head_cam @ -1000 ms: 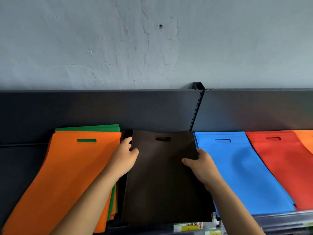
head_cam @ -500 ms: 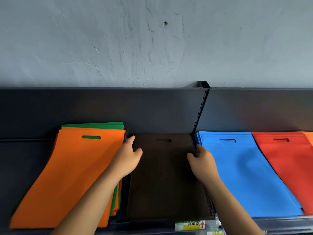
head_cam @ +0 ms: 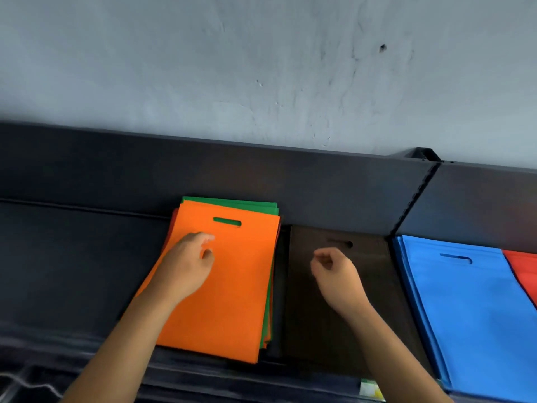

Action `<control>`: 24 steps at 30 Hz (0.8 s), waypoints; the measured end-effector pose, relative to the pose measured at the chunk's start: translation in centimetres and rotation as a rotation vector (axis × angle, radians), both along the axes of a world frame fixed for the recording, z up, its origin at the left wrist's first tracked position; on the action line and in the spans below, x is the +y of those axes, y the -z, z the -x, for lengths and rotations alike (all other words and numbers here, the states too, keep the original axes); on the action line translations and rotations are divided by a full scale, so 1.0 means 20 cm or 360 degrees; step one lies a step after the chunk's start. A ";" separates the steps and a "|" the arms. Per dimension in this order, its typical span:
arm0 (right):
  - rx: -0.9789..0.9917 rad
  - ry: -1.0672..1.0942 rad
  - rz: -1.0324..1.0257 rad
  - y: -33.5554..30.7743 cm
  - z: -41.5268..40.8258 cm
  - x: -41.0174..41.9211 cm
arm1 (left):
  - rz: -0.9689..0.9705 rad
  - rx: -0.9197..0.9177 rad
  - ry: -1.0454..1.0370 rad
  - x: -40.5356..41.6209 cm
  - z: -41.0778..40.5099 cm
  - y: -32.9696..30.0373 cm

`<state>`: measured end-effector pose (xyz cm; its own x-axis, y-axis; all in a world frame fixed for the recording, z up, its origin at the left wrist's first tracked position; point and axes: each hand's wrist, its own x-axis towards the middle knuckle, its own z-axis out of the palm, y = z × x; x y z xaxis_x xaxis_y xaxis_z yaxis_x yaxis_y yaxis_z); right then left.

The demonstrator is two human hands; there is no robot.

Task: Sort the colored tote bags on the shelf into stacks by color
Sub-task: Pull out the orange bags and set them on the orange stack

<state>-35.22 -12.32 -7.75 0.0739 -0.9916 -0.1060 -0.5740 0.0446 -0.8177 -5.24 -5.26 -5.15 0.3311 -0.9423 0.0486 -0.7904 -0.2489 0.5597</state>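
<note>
Orange tote bag point(head_cam: 232, 286) tops green-edged stack.

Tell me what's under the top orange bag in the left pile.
Green bags show past the orange bag at its top and right edges and through its handle slot, with a reddish-orange edge on the left. How many lie beneath, and any other colors, is covered.
</note>
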 end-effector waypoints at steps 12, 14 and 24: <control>0.0422 0.0045 -0.0063 0.04 -0.50 0.17 | -0.0345 -0.0068 0.0231 0.28 -0.42 0.14; 0.0335 0.0079 -0.0155 0.04 -0.51 0.16 | -0.0329 -0.0154 0.0309 0.28 -0.40 0.17; -0.0165 0.0418 -0.0116 -0.01 -0.43 0.20 | -0.0306 -0.0023 0.0380 0.26 -0.34 0.10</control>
<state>-26.54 -8.41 -7.45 -0.1700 -0.9683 -0.1829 -0.4486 0.2413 -0.8605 1.53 0.02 -7.22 0.0994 -0.9858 -0.1353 -0.8470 -0.1552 0.5084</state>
